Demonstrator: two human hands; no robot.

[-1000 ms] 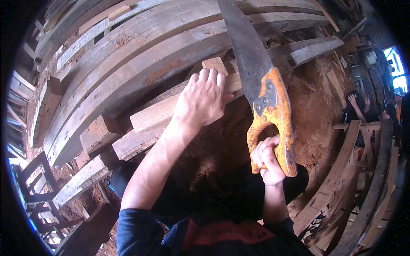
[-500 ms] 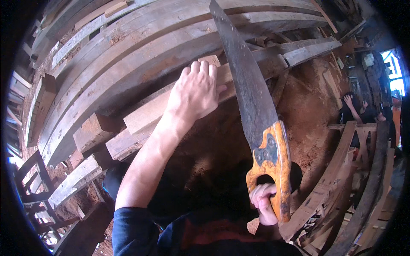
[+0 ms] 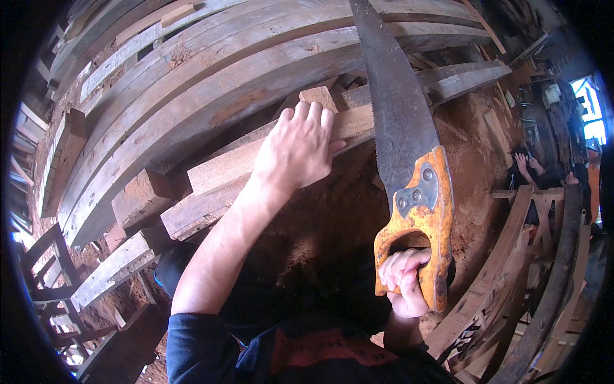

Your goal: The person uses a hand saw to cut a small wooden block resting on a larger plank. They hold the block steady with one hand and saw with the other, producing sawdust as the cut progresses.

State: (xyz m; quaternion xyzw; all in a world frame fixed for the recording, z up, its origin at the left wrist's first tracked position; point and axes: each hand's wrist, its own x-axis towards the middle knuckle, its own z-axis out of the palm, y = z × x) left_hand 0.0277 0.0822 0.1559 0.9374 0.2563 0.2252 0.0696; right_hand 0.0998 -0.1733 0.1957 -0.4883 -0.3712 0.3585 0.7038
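Observation:
In my right hand (image 3: 406, 278) I hold a handsaw (image 3: 400, 96) by its worn orange wooden handle, my fingers through the grip hole. Its broad dark blade points away from me, the toothed edge facing left. The teeth lie by the right part of a pale wooden board (image 3: 220, 171); whether they touch it I cannot tell. My left hand (image 3: 297, 144) is closed over that board, fingers across the top and thumb toward the near side. Under the board lies another thick timber (image 3: 198, 214). Just beyond my knuckles sits a small wood block (image 3: 318, 97).
Long weathered beams (image 3: 211, 96) run across the far side. A squared timber end (image 3: 141, 195) juts out at left. Stacked planks (image 3: 492, 269) stand at right, and another person's hands (image 3: 526, 165) show beyond them. Reddish sawdust (image 3: 470, 134) covers the ground.
My right hand has moved up and slightly right, carrying the saw farther forward along its blade line. My left hand stays on the board, shifted only slightly in view.

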